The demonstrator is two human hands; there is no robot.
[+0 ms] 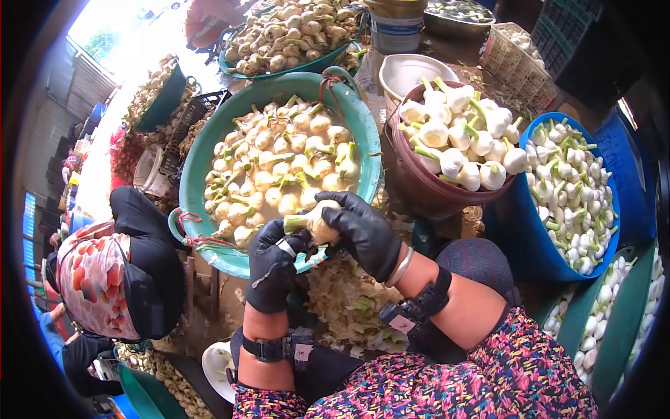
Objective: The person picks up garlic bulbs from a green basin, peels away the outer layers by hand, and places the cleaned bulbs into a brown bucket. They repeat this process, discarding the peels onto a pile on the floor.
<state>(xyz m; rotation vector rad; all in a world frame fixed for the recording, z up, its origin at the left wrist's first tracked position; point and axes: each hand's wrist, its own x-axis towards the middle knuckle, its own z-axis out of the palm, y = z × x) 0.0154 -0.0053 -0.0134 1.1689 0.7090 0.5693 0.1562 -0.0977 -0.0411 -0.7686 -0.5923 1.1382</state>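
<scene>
Between my two black-gloved hands is a garlic bulb [319, 228] with a short green stem pointing left. My right hand [364, 234] grips its right side, fingers curled over the top. My left hand [271, 264] is closed at the stem and lower left side of the bulb, with a pale band across its fingers. Both hands are over the near rim of a green basin [192, 164], where many unpeeled garlic bulbs [269, 164] lie in cloudy water.
To the right stand a maroon tub [408, 174] of cleaned white garlic and a blue barrel [509, 230] of smaller bulbs. Peeled skins [352, 300] litter the floor below my hands. A person in a floral head covering [94, 279] sits at left. More garlic fills a tub [293, 38] behind.
</scene>
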